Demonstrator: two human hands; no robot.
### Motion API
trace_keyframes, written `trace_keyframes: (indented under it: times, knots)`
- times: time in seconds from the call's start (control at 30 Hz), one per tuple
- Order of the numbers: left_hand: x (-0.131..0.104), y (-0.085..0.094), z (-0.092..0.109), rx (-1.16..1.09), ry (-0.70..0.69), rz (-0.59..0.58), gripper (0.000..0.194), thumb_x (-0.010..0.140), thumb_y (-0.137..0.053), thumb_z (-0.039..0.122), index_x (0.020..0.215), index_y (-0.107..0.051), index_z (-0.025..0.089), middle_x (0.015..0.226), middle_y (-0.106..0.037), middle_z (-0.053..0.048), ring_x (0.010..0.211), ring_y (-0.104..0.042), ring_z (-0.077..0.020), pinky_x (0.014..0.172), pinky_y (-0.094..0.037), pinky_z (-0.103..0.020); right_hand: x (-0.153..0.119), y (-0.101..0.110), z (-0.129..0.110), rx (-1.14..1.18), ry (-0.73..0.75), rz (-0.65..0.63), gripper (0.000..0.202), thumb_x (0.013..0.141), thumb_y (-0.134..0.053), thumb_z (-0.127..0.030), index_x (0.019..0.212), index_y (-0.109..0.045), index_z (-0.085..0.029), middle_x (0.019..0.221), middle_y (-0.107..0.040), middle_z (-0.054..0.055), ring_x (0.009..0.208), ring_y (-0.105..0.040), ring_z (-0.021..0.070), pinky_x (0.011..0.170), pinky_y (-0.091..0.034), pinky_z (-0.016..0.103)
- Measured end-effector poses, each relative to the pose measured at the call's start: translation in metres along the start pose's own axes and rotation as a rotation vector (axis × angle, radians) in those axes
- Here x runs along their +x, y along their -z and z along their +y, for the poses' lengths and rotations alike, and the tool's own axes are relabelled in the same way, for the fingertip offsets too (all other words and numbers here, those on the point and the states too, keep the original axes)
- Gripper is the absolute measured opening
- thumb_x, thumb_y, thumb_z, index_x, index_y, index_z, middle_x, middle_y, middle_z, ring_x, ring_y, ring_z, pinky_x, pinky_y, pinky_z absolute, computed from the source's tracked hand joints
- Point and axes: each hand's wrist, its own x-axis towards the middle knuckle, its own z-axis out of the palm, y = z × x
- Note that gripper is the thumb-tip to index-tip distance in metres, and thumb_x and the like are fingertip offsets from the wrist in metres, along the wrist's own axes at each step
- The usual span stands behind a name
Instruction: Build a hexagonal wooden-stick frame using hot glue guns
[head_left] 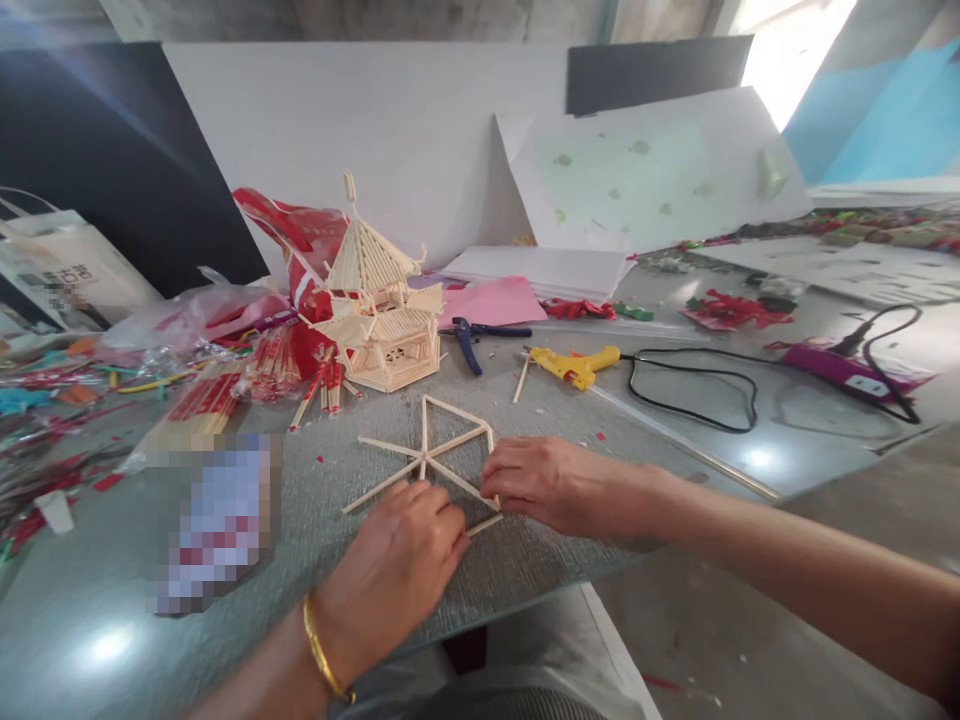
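Observation:
A wheel-like frame of thin wooden sticks (455, 438) lies flat on the table, with spokes meeting at a centre and outer sticks joining some spoke ends on the upper right side. My left hand (409, 535), with a gold bangle at the wrist, is closed at the near side of the frame. From under its fingers a loose-looking wooden stick (484, 525) points toward the right corner. My right hand (544, 485) is closed on the frame's right corner, its fingertips pinching the outer stick there. Both hands' fingertips are partly hidden.
A small wooden-stick pavilion (390, 345) stands behind the frame. Near it lie blue-handled pliers (469, 345) and a yellow glue gun (577, 365), whose black cord runs to a purple power strip (855, 368). Bundles of red-tipped sticks (199, 400) and plastic bags (191, 320) crowd the left.

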Motion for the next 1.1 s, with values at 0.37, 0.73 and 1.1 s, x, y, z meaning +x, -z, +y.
trace_keyframes:
  times: [0.37, 0.73, 1.1]
  knots:
    - [-0.001, -0.006, -0.011, -0.048, 0.006, 0.043, 0.02, 0.087, -0.046, 0.011, 0.074, -0.059, 0.017, 0.079, -0.059, -0.004, 0.078, -0.055, -0.02, 0.073, -0.046, -0.036, 0.001, 0.001, -0.001, -0.053, 0.039, 0.001, 0.022, 0.093, -0.039, -0.012, 0.092, -0.061, -0.01, 0.087, -0.061, 0.008, 0.087, -0.052, 0.0161, 0.08, -0.043, 0.03]
    - [0.003, -0.003, -0.011, -0.039, 0.033, 0.009, 0.019, 0.086, -0.047, 0.012, 0.073, -0.059, 0.016, 0.077, -0.06, -0.004, 0.075, -0.056, -0.0189, 0.071, -0.046, -0.034, 0.0, -0.004, 0.001, -0.03, 0.068, 0.042, 0.023, 0.091, -0.039, -0.009, 0.092, -0.062, -0.01, 0.087, -0.061, 0.009, 0.089, -0.053, 0.0169, 0.081, -0.044, 0.031]
    - [0.011, 0.006, -0.017, 0.003, -0.091, -0.071, 0.017, 0.088, -0.048, 0.015, 0.077, -0.061, 0.016, 0.077, -0.066, -0.004, 0.073, -0.06, -0.0191, 0.069, -0.046, -0.033, -0.001, -0.004, -0.002, -0.03, 0.032, 0.048, 0.023, 0.091, -0.041, -0.01, 0.095, -0.064, -0.009, 0.092, -0.062, 0.01, 0.09, -0.054, 0.0176, 0.08, -0.045, 0.031]
